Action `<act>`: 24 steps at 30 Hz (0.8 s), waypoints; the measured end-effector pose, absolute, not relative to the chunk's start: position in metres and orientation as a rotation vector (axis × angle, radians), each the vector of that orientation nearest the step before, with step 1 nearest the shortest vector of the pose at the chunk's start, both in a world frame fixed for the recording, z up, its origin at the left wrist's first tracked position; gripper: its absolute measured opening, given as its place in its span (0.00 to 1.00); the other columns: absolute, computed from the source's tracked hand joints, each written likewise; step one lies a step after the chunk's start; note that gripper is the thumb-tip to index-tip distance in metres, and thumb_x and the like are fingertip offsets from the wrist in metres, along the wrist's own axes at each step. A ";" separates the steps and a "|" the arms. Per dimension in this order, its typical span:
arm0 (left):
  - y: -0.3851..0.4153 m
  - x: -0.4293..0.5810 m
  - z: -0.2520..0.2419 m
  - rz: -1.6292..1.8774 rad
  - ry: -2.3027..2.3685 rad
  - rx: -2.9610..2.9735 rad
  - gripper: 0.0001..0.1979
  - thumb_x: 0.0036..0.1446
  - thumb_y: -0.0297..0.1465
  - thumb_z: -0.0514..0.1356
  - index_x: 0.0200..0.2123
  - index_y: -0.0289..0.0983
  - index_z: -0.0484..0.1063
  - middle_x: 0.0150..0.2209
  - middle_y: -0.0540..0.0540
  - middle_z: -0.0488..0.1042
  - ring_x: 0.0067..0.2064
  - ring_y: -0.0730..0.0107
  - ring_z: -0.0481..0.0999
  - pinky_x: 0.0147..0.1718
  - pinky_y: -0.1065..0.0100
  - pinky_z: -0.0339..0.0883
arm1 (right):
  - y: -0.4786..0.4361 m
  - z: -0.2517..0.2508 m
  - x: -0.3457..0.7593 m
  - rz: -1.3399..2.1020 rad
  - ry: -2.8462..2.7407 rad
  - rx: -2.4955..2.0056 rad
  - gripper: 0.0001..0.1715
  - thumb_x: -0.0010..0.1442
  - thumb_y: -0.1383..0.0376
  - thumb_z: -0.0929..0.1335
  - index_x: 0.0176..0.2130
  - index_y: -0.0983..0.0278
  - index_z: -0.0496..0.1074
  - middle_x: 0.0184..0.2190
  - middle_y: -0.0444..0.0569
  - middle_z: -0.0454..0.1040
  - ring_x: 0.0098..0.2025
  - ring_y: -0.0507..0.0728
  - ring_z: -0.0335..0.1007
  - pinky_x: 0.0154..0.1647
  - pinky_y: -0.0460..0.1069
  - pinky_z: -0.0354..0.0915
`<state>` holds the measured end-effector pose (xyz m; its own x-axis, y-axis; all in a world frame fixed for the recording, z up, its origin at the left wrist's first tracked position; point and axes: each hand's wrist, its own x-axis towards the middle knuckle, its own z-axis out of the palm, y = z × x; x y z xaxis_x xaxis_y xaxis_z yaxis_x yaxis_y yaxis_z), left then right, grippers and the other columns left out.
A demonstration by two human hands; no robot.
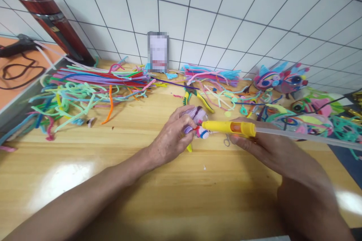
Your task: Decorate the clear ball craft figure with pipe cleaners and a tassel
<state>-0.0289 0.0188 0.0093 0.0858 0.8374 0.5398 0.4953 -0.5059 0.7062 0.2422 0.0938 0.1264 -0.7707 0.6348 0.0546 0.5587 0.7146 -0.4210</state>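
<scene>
Pinching fuzzy piece (196, 115) in L hand (174, 135) grip; R hand (254, 143) grips glue gun (229, 127), tip touching it.

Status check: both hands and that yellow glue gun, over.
Left hand shut on purple fuzzy pipe-cleaner bundle. Right hand shut on yellow pen-shaped glue gun, nozzle at the bundle. Nothing between them; loose pipe cleaners lie behind.

A craft workbench. A wooden table (85, 180) against a white tiled wall (226, 3) is strewn with coloured pipe cleaners (93, 83). Finished pipe-cleaner fish figures (279, 79) lie at the right.
</scene>
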 end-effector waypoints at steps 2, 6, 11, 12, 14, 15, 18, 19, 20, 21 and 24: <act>0.019 -0.029 0.009 1.387 1.321 2.022 0.12 0.66 0.18 0.62 0.45 0.41 0.74 0.69 0.34 0.73 0.73 0.54 0.75 0.68 0.46 0.75 | 0.093 0.128 0.242 0.568 -2.733 -0.968 0.26 0.81 0.47 0.62 0.41 0.59 0.77 0.34 0.50 0.82 0.34 0.61 0.79 0.37 0.54 0.72; 0.020 -0.028 0.008 1.383 1.321 2.005 0.11 0.66 0.19 0.62 0.45 0.41 0.74 0.69 0.35 0.73 0.73 0.54 0.74 0.68 0.46 0.75 | 0.093 0.129 0.243 0.546 -2.732 -0.977 0.26 0.81 0.46 0.61 0.42 0.59 0.77 0.36 0.51 0.83 0.36 0.61 0.81 0.36 0.54 0.73; 0.020 -0.028 0.008 1.376 1.323 2.009 0.11 0.66 0.19 0.62 0.45 0.41 0.75 0.69 0.35 0.73 0.73 0.54 0.75 0.69 0.46 0.74 | 0.094 0.128 0.242 0.550 -2.733 -0.958 0.25 0.81 0.47 0.61 0.42 0.58 0.77 0.36 0.50 0.83 0.36 0.60 0.80 0.37 0.54 0.73; 0.020 -0.028 0.008 1.374 1.328 2.007 0.11 0.66 0.19 0.62 0.45 0.41 0.75 0.69 0.35 0.73 0.73 0.54 0.75 0.69 0.46 0.74 | 0.094 0.128 0.242 0.557 -2.734 -0.956 0.25 0.81 0.47 0.62 0.41 0.58 0.77 0.35 0.50 0.83 0.35 0.60 0.80 0.37 0.54 0.73; 0.020 -0.028 0.008 1.376 1.329 2.008 0.11 0.66 0.19 0.62 0.45 0.41 0.74 0.69 0.35 0.73 0.73 0.54 0.75 0.68 0.46 0.74 | 0.094 0.128 0.242 0.573 -2.733 -0.952 0.24 0.81 0.47 0.63 0.41 0.58 0.76 0.34 0.49 0.82 0.34 0.60 0.80 0.37 0.54 0.73; 0.020 -0.028 0.008 1.382 1.326 2.010 0.11 0.66 0.19 0.62 0.45 0.41 0.74 0.69 0.35 0.73 0.72 0.54 0.75 0.68 0.46 0.75 | 0.094 0.127 0.242 0.579 -2.733 -0.950 0.24 0.81 0.47 0.63 0.40 0.58 0.77 0.34 0.49 0.82 0.34 0.60 0.79 0.37 0.54 0.73; 0.020 -0.028 0.008 1.403 1.310 2.013 0.11 0.66 0.19 0.62 0.45 0.41 0.74 0.68 0.34 0.73 0.72 0.54 0.75 0.67 0.47 0.75 | 0.094 0.127 0.243 0.574 -2.722 -0.964 0.24 0.81 0.47 0.63 0.41 0.58 0.77 0.35 0.49 0.82 0.34 0.60 0.80 0.37 0.54 0.72; 0.020 -0.027 0.008 1.406 1.308 2.012 0.11 0.66 0.19 0.62 0.45 0.41 0.74 0.69 0.34 0.73 0.72 0.55 0.75 0.67 0.47 0.75 | 0.094 0.127 0.243 0.569 -2.719 -0.969 0.24 0.81 0.47 0.63 0.41 0.58 0.77 0.35 0.49 0.83 0.34 0.60 0.80 0.37 0.54 0.72; 0.020 -0.027 0.008 1.406 1.311 2.010 0.12 0.66 0.18 0.62 0.45 0.41 0.74 0.68 0.34 0.73 0.72 0.55 0.75 0.67 0.47 0.75 | 0.094 0.127 0.243 0.565 -2.717 -0.972 0.25 0.81 0.46 0.63 0.41 0.58 0.76 0.35 0.49 0.83 0.35 0.60 0.80 0.37 0.53 0.72; 0.020 -0.027 0.009 1.405 1.314 2.008 0.12 0.66 0.18 0.62 0.45 0.41 0.74 0.68 0.35 0.73 0.72 0.55 0.75 0.67 0.47 0.75 | 0.094 0.127 0.243 0.560 -2.714 -0.974 0.25 0.81 0.46 0.62 0.41 0.58 0.76 0.35 0.49 0.83 0.35 0.60 0.80 0.37 0.53 0.72; 0.020 -0.027 0.010 1.399 1.315 2.006 0.12 0.65 0.18 0.62 0.45 0.41 0.74 0.68 0.35 0.73 0.72 0.54 0.75 0.68 0.47 0.75 | 0.093 0.127 0.243 0.558 -2.719 -0.969 0.25 0.81 0.46 0.62 0.41 0.57 0.77 0.35 0.49 0.83 0.35 0.60 0.80 0.37 0.54 0.72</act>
<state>-0.0273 0.0200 0.0095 0.0750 0.8414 0.5351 0.4818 -0.5004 0.7193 0.2428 0.0931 0.1273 -0.7645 0.6417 0.0615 0.5656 0.7134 -0.4138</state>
